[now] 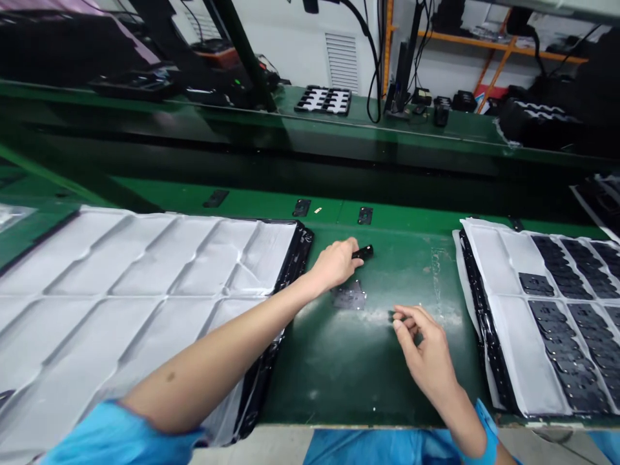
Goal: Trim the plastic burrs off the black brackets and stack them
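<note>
My left hand (338, 261) is closed around a short black cylindrical tool (363, 252), whose far end sticks out past the fingers; its exact kind cannot be made out. Just below that hand, a thin dark plate (351, 297) lies on the green bench (334, 368). My right hand (422, 342) hovers to the right of this plate, fingers bent and thumb apart from them, with nothing visible in it. Black flat parts (566, 336) sit in rows in a white-lined tray (526, 368) on the right.
A stack of large trays with white lining (145, 265) fills the left side. Along the far strip lie small dark parts, one of them a black plate (365, 215). A raised shelf (310, 132) behind holds another black-and-white tray (323, 101), cables and devices.
</note>
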{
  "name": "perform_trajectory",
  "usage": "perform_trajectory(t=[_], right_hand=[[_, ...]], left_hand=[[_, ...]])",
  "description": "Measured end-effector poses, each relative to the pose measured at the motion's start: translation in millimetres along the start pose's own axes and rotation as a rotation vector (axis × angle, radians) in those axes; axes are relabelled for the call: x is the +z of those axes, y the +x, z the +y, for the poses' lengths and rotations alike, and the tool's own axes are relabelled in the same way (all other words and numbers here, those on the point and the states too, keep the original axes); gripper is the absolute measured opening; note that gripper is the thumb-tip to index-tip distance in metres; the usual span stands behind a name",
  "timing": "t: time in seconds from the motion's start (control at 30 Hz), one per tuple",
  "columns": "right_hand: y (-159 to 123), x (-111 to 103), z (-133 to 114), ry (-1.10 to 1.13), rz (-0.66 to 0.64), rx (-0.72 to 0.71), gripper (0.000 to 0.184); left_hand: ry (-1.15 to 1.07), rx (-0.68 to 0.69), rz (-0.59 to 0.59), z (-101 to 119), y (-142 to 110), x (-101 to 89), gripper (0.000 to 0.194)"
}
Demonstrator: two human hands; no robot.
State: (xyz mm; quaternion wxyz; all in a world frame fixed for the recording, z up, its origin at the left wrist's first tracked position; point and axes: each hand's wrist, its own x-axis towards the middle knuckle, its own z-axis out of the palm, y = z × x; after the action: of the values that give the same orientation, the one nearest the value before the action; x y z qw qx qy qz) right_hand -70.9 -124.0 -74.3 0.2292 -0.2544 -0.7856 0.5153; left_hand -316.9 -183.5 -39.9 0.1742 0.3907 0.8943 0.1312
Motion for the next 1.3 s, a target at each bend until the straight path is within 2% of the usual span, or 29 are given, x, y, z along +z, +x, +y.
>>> perform_trajectory(t=[0.03, 0.1, 0.2, 0.27, 0.33, 0.53, 0.87, 1.3], right_hand=[[2.4, -2.0, -1.4, -0.001, 0.044, -0.002, 0.025], [7.1, -5.8, -6.3, 0.018, 0.093, 0.005, 0.034], [9.9, -10.3, -16.3, 0.134, 0.003, 0.046, 0.036], [7.6, -12.4, -22.8, 0.216, -0.071, 0.067, 0.035], [2.9, -14.3, -27.2, 0.266, -0.075, 0.069, 0.037], [-7.5, -16.4, -24.7, 0.328, -0.025, 0.072, 0.03], [-8.9, -10.8, -13.3, 0.339, 0.06, 0.003, 0.022], [-9.6, -15.1, -4.2, 0.379, 0.028, 0.056, 0.024]], left_hand=[[-0.043, 0.054, -0.03, 5.8, -14.0, -0.6, 0.003], [-0.163, 0.171, -0.109, 17.9, -47.0, -1.5, 0.015], [-0.425, 0.314, -0.151, 32.7, -93.8, -0.3, 0.029], [-0.515, 0.333, -0.125, 39.5, -115.1, 3.6, 0.032], [-0.56, 0.312, -0.095, 44.1, -127.3, 10.0, 0.033], [-0.615, 0.265, -0.048, 50.5, -136.8, 30.3, 0.036], [-0.598, 0.299, -0.017, 54.8, -144.0, 42.6, 0.03], [-0.625, 0.289, -0.17, 56.6, -134.8, 42.3, 0.032]])
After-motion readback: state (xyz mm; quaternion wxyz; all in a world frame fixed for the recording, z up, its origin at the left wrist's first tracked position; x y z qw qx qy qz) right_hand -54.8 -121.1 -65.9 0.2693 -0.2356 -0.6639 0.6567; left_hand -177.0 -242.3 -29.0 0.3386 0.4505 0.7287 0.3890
